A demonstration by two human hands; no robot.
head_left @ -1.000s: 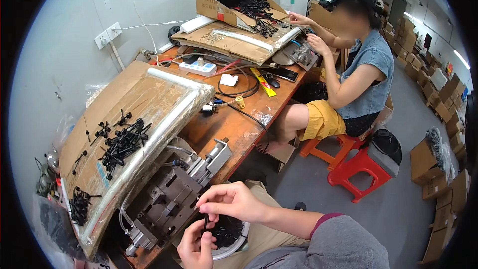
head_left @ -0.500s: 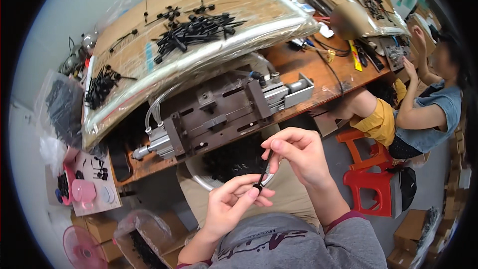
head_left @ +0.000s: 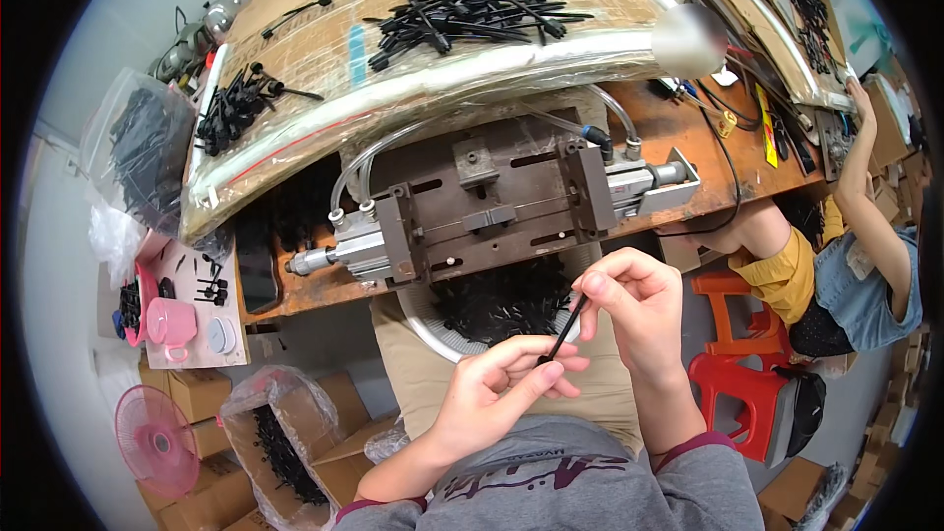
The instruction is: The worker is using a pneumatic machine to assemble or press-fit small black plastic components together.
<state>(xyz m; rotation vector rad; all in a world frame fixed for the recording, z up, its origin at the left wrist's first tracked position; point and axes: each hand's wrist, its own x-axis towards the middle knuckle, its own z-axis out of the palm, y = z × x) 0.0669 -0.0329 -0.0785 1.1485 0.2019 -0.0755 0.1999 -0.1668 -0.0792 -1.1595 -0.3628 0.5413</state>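
Observation:
A thin black plastic stick (head_left: pixel 562 336) slants between my two hands, above my lap. My left hand (head_left: pixel 500 389) pinches its lower end between thumb and fingers, where a small black knob partly shows. Thumb and fingertips of my right hand (head_left: pixel 637 320) close on the upper end. Just beyond the hands, a white basket (head_left: pixel 421 332) rests on my lap, holding many small black pieces (head_left: pixel 506 303). Past it, at the table edge, stands a brown metal clamping fixture (head_left: pixel 511 199) with a silver air cylinder (head_left: pixel 366 254) on its left side and another on its right.
A plastic-wrapped cardboard board (head_left: pixel 295 54) above the fixture carries a heap of black stemmed parts (head_left: pixel 452 25) and a smaller pile (head_left: pixel 236 108). At right, a co-worker (head_left: pixel 851 265) sits by red stools (head_left: pixel 733 388). A pink fan (head_left: pixel 157 438) and open boxes lie lower left.
My view has shifted, so the fixture and board sit further right in it. Both hands keep hold of the black stick. The co-worker's arm now stretches toward the far board.

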